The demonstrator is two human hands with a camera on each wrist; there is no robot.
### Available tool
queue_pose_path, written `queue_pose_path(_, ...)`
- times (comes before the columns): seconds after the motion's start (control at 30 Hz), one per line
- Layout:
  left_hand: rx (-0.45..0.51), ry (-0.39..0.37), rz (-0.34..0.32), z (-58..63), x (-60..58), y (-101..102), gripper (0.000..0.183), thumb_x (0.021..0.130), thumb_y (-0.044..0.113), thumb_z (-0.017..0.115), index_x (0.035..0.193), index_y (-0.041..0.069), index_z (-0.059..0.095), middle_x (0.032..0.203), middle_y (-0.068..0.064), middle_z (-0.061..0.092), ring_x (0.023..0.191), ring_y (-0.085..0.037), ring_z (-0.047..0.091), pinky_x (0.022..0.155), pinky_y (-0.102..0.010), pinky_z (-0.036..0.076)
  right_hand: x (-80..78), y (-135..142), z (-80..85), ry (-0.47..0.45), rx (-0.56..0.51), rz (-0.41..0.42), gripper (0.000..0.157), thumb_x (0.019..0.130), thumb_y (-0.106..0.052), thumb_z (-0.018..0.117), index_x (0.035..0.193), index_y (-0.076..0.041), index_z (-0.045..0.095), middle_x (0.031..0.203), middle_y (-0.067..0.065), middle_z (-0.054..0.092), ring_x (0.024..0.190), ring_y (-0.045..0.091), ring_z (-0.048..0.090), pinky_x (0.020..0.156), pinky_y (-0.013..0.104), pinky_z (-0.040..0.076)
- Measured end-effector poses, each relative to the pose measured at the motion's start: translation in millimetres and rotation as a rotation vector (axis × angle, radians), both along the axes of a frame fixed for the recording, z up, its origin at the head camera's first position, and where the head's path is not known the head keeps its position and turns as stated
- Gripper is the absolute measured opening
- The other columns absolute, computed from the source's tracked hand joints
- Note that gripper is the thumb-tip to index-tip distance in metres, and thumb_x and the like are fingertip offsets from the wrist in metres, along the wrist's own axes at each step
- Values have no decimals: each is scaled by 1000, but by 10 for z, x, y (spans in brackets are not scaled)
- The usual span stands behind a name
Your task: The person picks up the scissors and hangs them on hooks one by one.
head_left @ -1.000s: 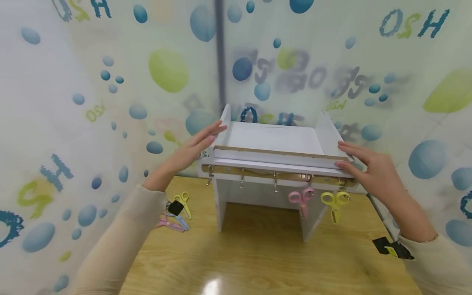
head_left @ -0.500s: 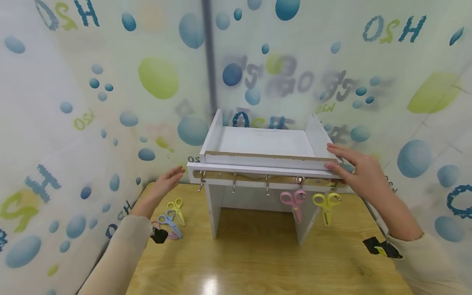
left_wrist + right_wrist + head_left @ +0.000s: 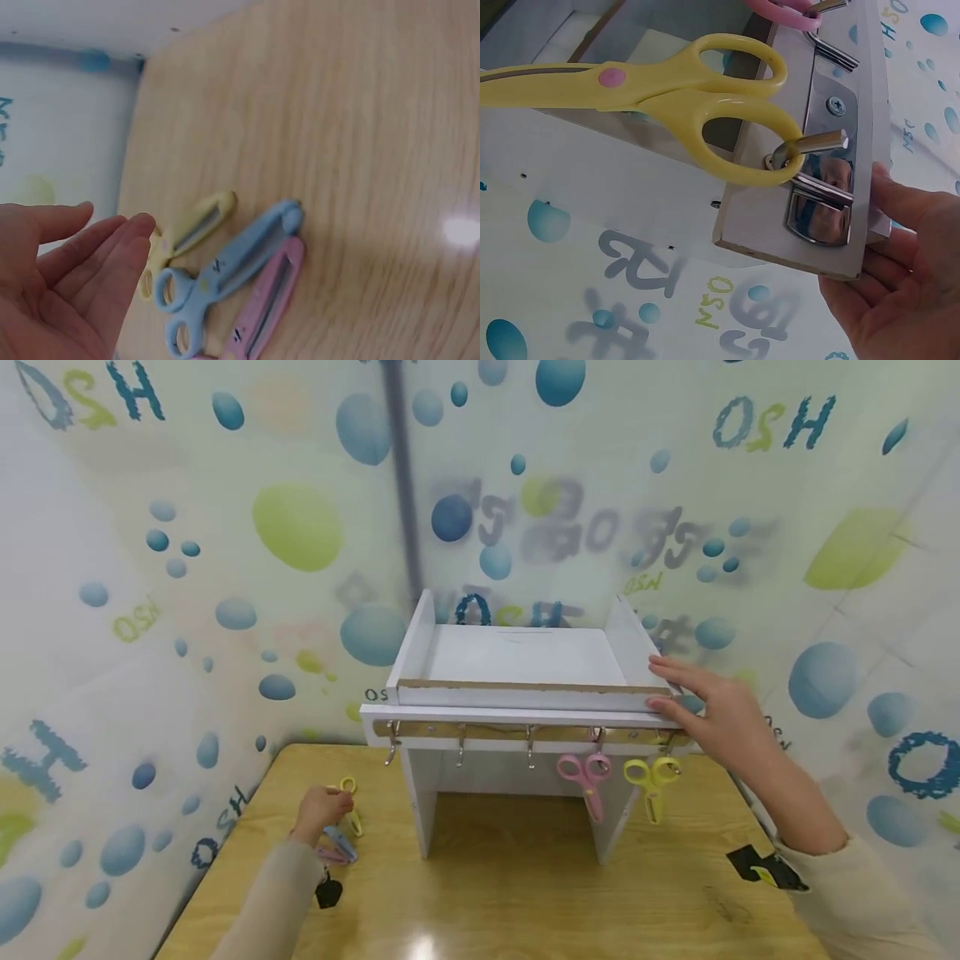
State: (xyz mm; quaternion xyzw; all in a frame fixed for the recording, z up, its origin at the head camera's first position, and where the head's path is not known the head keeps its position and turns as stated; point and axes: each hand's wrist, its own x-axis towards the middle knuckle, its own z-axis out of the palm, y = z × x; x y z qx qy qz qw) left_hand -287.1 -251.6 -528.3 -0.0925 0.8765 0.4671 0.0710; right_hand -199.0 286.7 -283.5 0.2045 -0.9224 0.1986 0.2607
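My left hand [image 3: 324,812] is over the left side of the table, beside the yellow scissors [image 3: 352,814]. In the left wrist view its fingers are loosely bent, with the thumb apart, near the yellow handles. Blue scissors [image 3: 225,270] and pink scissors [image 3: 266,304] lie alongside, overlapping. A white shelf [image 3: 525,696] stands at the table's back with a row of metal hooks below its front edge. My right hand [image 3: 720,718] holds its right corner between thumb and fingers. Hanging from right-hand hooks are pink scissors [image 3: 587,781] and yellow scissors [image 3: 697,105].
Several bare hooks [image 3: 461,745] line the left and middle of the rail. Below the shelf is an opening between two side panels [image 3: 420,802]. Printed curtain [image 3: 300,527] surrounds the wooden table [image 3: 487,893] at the back and sides.
My left hand has left the shelf's left end and come down to the scissors on the table. My right hand stays at the right corner. The head view has shifted slightly.
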Motion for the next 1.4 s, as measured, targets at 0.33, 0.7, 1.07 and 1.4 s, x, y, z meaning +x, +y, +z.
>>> queue_pose_path(0.33,-387,26,-45,-71,44,-74,22,84,9,55,64,2,60,60,-7,61,54,-19,55,52,-30,40,53,-50,42,0,-6,7,52,91,-20,73,139,-6,59,144,15,57,112,40,65,78,40,53)
queue_pose_path(0.7,-611,56,-67,-66,-38,-70,19,82,11,60,66,3,56,69,-14,61,60,-26,56,51,-34,42,72,-69,40,29,-12,16,51,90,-19,74,137,-6,60,143,13,58,104,37,68,72,18,37)
queue_pose_path(1.07,-629,5,-62,-25,-111,44,21,85,16,65,77,-4,63,73,-17,63,62,-26,58,51,-36,46,26,-49,35,39,0,-2,50,90,-19,74,137,-6,61,142,14,59,95,34,70,74,35,48)
queue_pose_path(1.4,-447,3,-38,-245,-86,118,31,77,26,75,72,2,57,74,-15,61,67,-27,55,58,-37,43,32,-24,-20,-12,-26,3,50,90,-19,74,136,-5,61,141,15,59,121,44,59,87,58,52)
